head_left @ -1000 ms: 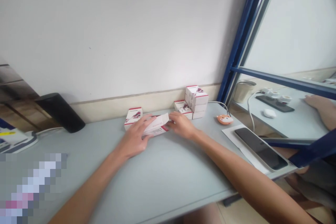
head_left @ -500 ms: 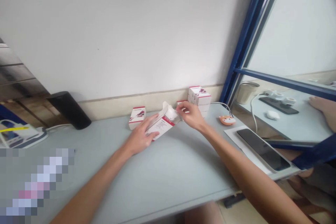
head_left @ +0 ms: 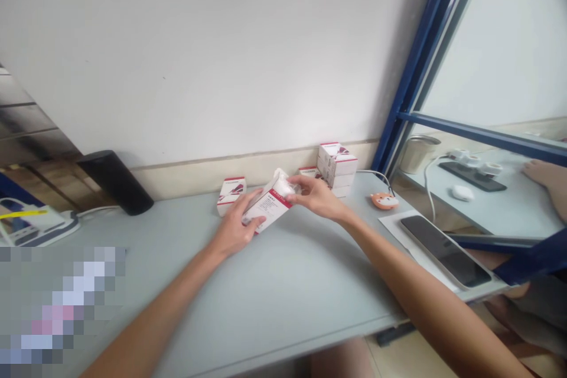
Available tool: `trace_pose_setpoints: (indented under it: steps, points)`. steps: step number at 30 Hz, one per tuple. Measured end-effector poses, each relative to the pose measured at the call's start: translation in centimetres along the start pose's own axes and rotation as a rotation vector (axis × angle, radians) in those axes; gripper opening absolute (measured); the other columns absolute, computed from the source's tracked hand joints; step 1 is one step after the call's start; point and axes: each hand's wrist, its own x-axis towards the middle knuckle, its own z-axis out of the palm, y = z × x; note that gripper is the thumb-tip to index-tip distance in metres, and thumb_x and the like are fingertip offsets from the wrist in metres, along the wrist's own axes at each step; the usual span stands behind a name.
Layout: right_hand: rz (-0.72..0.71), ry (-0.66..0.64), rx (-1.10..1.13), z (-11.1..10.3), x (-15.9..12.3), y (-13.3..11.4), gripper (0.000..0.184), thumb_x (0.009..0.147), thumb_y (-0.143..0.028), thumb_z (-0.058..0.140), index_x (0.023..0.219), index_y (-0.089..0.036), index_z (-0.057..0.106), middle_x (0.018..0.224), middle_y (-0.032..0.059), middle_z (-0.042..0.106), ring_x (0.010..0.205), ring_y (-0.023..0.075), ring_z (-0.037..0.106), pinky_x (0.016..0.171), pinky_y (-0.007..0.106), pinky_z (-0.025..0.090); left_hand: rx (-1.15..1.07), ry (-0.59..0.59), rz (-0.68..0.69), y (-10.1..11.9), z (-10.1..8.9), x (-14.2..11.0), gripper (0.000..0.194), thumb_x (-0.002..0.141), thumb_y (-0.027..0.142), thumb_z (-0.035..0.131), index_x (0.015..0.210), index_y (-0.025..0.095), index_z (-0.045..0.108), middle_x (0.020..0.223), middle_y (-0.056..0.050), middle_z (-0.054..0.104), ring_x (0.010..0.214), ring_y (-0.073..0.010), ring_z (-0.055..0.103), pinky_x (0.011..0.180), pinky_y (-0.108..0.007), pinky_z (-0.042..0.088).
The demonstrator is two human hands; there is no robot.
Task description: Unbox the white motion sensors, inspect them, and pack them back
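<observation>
Above the desk I hold a small white and red cardboard box (head_left: 271, 202), tilted with its end up and to the right. My left hand (head_left: 234, 227) is wrapped round its lower part, thumb in front. My right hand (head_left: 316, 196) is closed at the upper end, where a white flap stands up; thumb and fingers pinch there. Whether they grip a flap or something inside the mouth is hidden. A similar box (head_left: 231, 195) stands behind my left hand. Past my right hand are stacked boxes (head_left: 337, 168) and another box (head_left: 310, 172), partly covered.
To the right are an orange and white animal-shaped item (head_left: 384, 201) and a phone (head_left: 445, 250) on a white sheet. A black cylinder (head_left: 117, 183) leans at the left near the wall. A blue-framed mirror (head_left: 478, 136) bounds the desk (head_left: 274, 295) on the right.
The box has turned from lying nearly level to tilted, and its end flap has opened. My right hand moved away from the opening, then back onto that end.
</observation>
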Motion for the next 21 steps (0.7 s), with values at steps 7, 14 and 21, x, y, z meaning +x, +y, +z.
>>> trace_pose_setpoints:
  steps: [7,14,21]
  points:
    - [0.072,0.090,-0.044,-0.2,0.1,-0.2,0.050,0.076,-0.033,0.082,0.122,-0.019,0.074,0.111,0.0070,0.077,0.087,0.0198,0.067,0.084,0.037,0.056,0.029,0.008,0.033,-0.2,0.3,0.2,0.055,0.095,0.037,0.063,0.148,0.024,0.051,0.149,-0.011,0.061,0.137,-0.0299,0.058,0.117,-0.050,0.047]
    - [0.040,0.182,0.034,-0.7,-0.1,-0.9,0.049,0.084,-0.037,0.075,0.130,-0.020,0.073,0.109,0.0078,0.079,0.090,0.0226,0.072,0.084,0.038,0.058,-0.113,-0.032,-0.019,1.1,0.5,0.2,0.058,0.095,0.042,0.066,0.148,0.024,0.051,0.146,-0.011,0.064,0.134,-0.0285,0.062,0.112,-0.046,0.051]
    - [-0.043,0.527,0.263,-2.1,0.5,0.1,0.054,0.079,-0.047,0.079,0.124,-0.019,0.074,0.096,0.0047,0.078,0.077,0.0199,0.070,0.076,0.036,0.059,0.031,0.010,-0.136,1.1,0.7,-0.2,0.055,0.096,0.052,0.063,0.145,0.029,0.054,0.132,-0.007,0.074,0.117,-0.0288,0.072,0.094,-0.041,0.060]
